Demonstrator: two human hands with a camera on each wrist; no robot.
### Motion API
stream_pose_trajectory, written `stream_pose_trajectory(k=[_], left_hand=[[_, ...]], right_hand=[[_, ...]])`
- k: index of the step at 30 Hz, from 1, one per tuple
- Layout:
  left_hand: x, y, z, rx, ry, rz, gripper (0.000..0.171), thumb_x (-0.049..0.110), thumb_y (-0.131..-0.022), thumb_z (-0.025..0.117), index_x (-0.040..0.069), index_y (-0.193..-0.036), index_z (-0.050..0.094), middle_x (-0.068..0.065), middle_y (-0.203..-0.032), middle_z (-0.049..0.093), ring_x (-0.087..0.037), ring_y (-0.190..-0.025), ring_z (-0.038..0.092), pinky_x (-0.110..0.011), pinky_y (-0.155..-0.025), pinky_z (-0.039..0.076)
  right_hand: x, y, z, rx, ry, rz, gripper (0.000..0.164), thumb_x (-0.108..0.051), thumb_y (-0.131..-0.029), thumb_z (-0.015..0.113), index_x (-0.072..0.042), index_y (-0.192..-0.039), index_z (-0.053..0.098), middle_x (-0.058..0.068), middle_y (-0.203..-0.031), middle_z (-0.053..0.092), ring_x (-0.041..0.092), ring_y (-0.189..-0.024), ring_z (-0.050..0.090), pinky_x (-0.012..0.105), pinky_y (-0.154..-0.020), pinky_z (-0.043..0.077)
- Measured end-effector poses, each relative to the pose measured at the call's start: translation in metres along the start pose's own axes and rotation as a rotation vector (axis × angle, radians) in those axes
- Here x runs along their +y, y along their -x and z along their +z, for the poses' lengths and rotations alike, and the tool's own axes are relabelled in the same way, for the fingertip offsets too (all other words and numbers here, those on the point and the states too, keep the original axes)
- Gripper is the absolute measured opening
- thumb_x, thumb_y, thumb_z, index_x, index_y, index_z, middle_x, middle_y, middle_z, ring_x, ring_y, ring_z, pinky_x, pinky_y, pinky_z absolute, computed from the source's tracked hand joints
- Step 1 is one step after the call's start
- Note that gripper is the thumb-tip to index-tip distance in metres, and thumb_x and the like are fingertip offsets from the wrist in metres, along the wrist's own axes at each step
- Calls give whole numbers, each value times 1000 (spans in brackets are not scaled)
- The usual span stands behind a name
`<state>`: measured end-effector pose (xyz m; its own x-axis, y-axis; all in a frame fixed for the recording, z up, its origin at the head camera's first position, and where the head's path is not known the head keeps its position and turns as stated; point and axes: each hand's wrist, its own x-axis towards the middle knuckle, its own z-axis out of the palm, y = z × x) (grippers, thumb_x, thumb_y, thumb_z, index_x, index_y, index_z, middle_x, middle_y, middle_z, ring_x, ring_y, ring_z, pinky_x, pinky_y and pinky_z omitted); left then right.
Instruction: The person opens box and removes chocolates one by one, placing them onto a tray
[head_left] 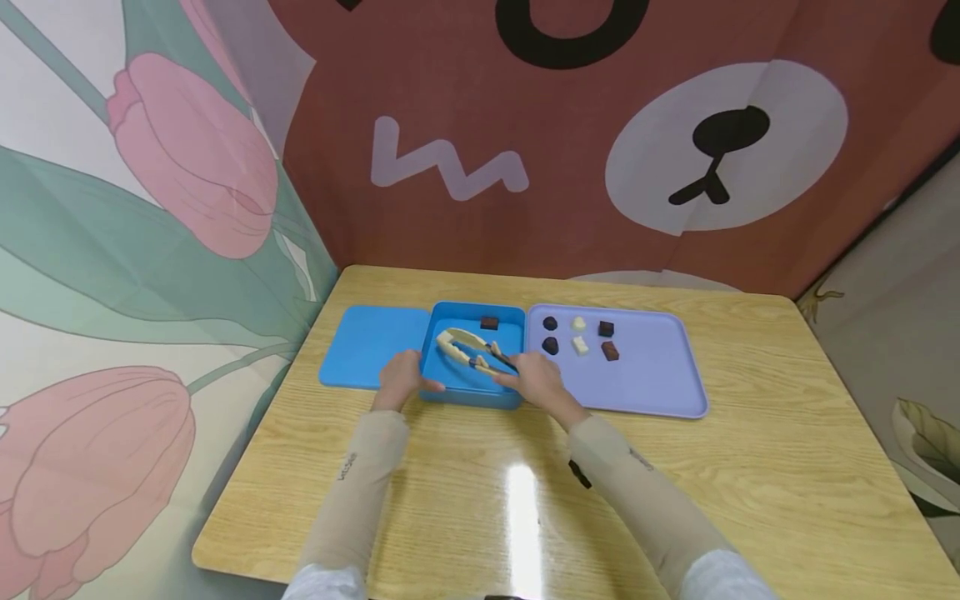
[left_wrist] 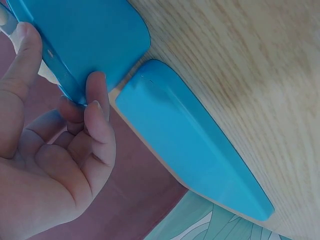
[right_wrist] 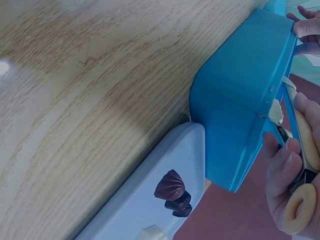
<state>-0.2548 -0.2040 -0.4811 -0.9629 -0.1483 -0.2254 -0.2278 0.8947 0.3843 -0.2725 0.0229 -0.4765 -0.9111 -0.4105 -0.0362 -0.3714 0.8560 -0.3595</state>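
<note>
My left hand (head_left: pixel 401 379) holds the blue box (head_left: pixel 471 398) by its front left corner. In the left wrist view the thumb lies along the rim and the other fingers bend at the corner. My right hand (head_left: pixel 538 379) grips cream-coloured tongs (head_left: pixel 467 336), whose arms reach left over the box. A pale patch shows at their tips; whether it is a separate piece I cannot tell. In the right wrist view the tongs' ring end (right_wrist: pixel 300 210) shows by the palm. One brown chocolate (head_left: pixel 489 322) lies inside the box near its back wall.
A blue lid (head_left: pixel 372 346) lies left of the box. To the right a lilac tray (head_left: pixel 645 375) bears several chocolates, including a dark one (head_left: pixel 551 346), a white one (head_left: pixel 580 345) and a brown one (head_left: pixel 610 350). A printed fabric wall (head_left: pixel 450 233) stands behind the wooden table (head_left: pixel 450 500).
</note>
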Motion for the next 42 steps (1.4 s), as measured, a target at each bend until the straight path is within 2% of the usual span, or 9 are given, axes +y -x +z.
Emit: stream_pose_trajectory(k=[5,10,17,21,24,29,35,37,42], left_hand=[[-1,0,1,5,10,9,77,37,-58,82,0,-120,55,-17,-113,58,-31,-101,54,-42,-74,47],[-1,0,1,11,3,10,78,38,-58,83,0,-120,55,-17,-113,58,-31,-100,55,-41,-72,48],[-1,0,1,8,18,11,79,37,-57,83,0,-121,54,-18,-114,57,-31,-102,54,-42,-75,47],[-1,0,1,0,16,7,78,37,-58,83,-1,-119,55,-18,-113,58,-31,-100,55,-42,-74,48],[-1,0,0,-3,9,5,78,37,-58,83,-1,-119,55,-18,-113,58,-32,-100,55,-42,-74,48],[0,1,0,-6,7,7,79,37,-58,82,-2,-121,53,-19,-115,56,-33,-103,53,-42,-76,47],[1,2,1,-5,-3,1,80,37,-58,82,-2,-121,53,-19,-115,56,-32,-102,54,-41,-75,48],[1,2,1,-4,4,-2,79,37,-59,82,-2,-121,53,-19,-116,56,-32,-103,53,-42,-75,47],[0,2,1,-1,17,-1,79,36,-59,82,-2,-122,53,-19,-116,55,-33,-104,53,-43,-76,47]], right_hand=[[4,5,-3,13,-30,-25,36,-45,-80,62,-11,-71,59,0,-50,36,12,-45,35,24,-37,23],[8,13,-6,47,-2,-63,37,-46,-80,62,-11,-69,56,0,-53,39,12,-45,36,24,-37,25],[12,27,-12,59,-36,-57,35,-44,-80,62,-10,-74,58,-1,-50,37,12,-44,34,23,-38,25],[16,33,-14,72,-42,-61,36,-42,-80,63,-11,-68,52,-1,-51,38,13,-45,35,24,-39,26],[19,38,-15,88,-55,-60,32,-40,-80,64,-10,-73,57,-1,-51,39,13,-45,36,24,-39,26],[24,47,-16,128,-38,-85,38,-39,-80,64,-4,-95,65,-1,-52,42,13,-45,38,24,-39,27],[31,60,-14,183,-40,-121,32,-35,-79,66,-4,-80,59,-3,-46,33,10,-41,31,22,-37,23],[32,64,-15,188,-60,-115,31,-34,-79,67,-4,-82,60,-3,-46,31,10,-41,30,21,-36,22],[36,72,-16,194,-93,-116,48,-37,-78,66,3,-106,63,-4,-46,35,8,-40,28,21,-36,23]])
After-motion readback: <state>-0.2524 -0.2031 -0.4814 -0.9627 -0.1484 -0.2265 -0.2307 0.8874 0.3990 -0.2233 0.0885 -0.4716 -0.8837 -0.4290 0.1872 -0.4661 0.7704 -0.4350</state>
